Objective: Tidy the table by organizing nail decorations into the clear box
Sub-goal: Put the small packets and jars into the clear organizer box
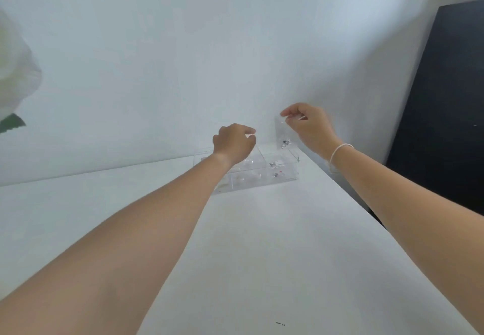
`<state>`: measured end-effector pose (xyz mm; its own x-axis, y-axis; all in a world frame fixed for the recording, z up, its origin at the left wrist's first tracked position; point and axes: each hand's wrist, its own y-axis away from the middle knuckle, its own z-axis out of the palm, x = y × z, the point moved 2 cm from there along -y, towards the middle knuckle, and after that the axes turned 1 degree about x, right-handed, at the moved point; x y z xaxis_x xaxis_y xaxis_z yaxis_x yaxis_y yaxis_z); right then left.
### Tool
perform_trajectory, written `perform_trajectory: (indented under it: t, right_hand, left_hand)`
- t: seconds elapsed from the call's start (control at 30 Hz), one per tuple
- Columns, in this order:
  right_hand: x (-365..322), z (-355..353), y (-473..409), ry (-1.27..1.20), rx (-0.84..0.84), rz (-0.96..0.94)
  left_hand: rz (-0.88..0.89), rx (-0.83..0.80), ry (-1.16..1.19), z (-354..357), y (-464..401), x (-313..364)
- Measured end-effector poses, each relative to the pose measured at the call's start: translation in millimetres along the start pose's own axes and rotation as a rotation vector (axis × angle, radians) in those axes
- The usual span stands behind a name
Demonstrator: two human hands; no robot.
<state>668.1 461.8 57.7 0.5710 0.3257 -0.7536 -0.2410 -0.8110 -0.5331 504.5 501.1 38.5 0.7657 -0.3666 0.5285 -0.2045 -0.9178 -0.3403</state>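
Observation:
A clear compartment box (284, 177) lies on the white table (262, 243) against the wall. Small nail decorations and little packets lie in its compartments. My right hand (309, 127) is raised above the box's right end and pinches the top of a small clear bag (284, 135) that hangs down with a few dark decorations at its bottom. My left hand (233, 143) hovers over the middle of the box with fingers curled and thumb near the fingertips. Whether it holds anything cannot be told.
The table's right edge runs diagonally from the box toward the lower right. A black panel (442, 104) stands beyond that edge. A white and green object (13, 80) is at the far left. A tiny dark speck (280, 323) lies near the table's front.

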Motion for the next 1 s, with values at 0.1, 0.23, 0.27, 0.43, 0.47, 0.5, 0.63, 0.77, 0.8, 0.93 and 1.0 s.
perform_trajectory:
  t: [0.1, 0.23, 0.27, 0.43, 0.47, 0.5, 0.63, 0.77, 0.8, 0.93, 1.0]
  right_hand:
    - [5, 12, 2, 0.057, -0.090, 0.042]
    - [11, 24, 3, 0.074, -0.181, 0.107]
    - [11, 26, 4, 0.067, -0.174, 0.115]
    - [8, 30, 0, -0.004, -0.079, 0.139]
    - [9, 31, -1, -0.001, -0.071, 0.150]
    - [10, 32, -1, 0.007, -0.074, 0.165]
    - [19, 38, 9, 0.096, -0.171, 0.216]
    - [17, 39, 25, 0.206, -0.138, 0.129]
    - [15, 39, 29, 0.222, -0.124, 0.096]
    - [12, 29, 45, 0.227, -0.076, 0.034]
    - [9, 21, 55, 0.215, -0.061, 0.033]
  left_hand:
    - [0.014, 0.135, 0.121, -15, 15, -17]
    - [0.017, 0.318, 0.222, -26, 50, -43]
    - [0.009, 0.346, 0.249, -25, 61, -50]
    - [-0.081, 0.331, 0.354, -16, 88, -74]
    - [-0.118, 0.321, 0.389, -17, 88, -76]
    - [-0.141, 0.316, 0.417, -17, 87, -78]
    - [-0.206, 0.273, 0.474, -14, 92, -84]
    - [-0.225, 0.264, 0.505, -14, 92, -86]
    - [-0.225, 0.262, 0.506, -14, 92, -86]
    - [-0.220, 0.254, 0.504, -13, 93, -86]
    - [-0.220, 0.252, 0.510, -14, 94, -85]
